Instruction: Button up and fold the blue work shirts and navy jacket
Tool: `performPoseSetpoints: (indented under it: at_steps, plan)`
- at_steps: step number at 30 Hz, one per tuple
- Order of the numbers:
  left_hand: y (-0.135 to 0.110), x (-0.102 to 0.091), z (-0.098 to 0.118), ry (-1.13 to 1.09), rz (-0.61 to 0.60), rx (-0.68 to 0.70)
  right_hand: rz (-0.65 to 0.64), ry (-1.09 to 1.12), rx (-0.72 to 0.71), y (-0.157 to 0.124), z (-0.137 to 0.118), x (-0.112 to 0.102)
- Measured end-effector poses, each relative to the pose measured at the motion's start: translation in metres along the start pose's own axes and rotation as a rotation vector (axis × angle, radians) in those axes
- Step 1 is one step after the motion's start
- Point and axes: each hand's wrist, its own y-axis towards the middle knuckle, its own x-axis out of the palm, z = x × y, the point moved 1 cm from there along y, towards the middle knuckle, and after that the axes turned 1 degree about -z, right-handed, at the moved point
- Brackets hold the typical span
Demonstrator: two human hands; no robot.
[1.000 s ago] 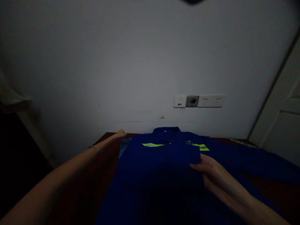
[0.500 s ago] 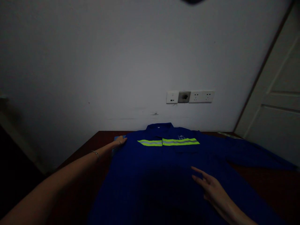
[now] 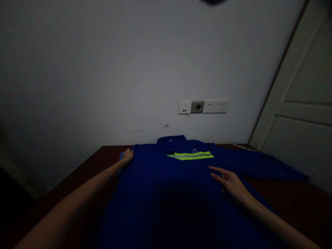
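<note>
A blue work jacket (image 3: 145, 180) lies front up, its collar toward the wall. A yellow-green reflective stripe (image 3: 194, 156) crosses the chest below a small white print, and blue cloth covers most of the stripe's left half. At the jacket's left shoulder edge, my left hand (image 3: 128, 154) is closed on the fabric. A lighter blue patch (image 3: 121, 156) shows beside that hand; what it belongs to is unclear. My right hand (image 3: 230, 181) hovers over the right chest, thumb and forefinger apart, holding nothing. Dark shadow hides the jacket's lower front.
The dark red-brown table (image 3: 95, 162) stands against a pale wall (image 3: 129, 69). A row of wall sockets (image 3: 203, 107) is above the collar. One jacket sleeve stretches right toward a panelled door (image 3: 303, 121). A flat pale strip (image 3: 243, 147) lies by the wall at the table's back right.
The left half of the reflective stripe, seen before, is now mostly covered by blue cloth. My right hand has moved up toward the stripe. The view has shifted slightly right.
</note>
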Motion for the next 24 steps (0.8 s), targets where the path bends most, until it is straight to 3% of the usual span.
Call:
performPoseSetpoints:
  at_steps: [4,9,14,19,24]
  plan:
    - [-0.003,0.004,0.002,0.032,0.022,-0.032,0.032,-0.071,0.006,0.019,0.022,0.001]
    - [0.001,0.004,-0.005,0.061,0.013,-0.035,-0.036,-0.081,0.046,0.019,0.038,0.003]
    - [0.007,0.007,-0.02,0.085,-0.033,-0.029,-0.089,-0.094,-0.013,0.015,0.038,-0.001]
    - [0.005,0.012,-0.027,0.094,-0.029,0.006,-0.023,-0.127,-0.131,0.021,0.027,-0.009]
    - [0.002,0.011,-0.023,0.088,0.005,0.01,0.013,-0.191,-0.114,0.035,0.03,-0.011]
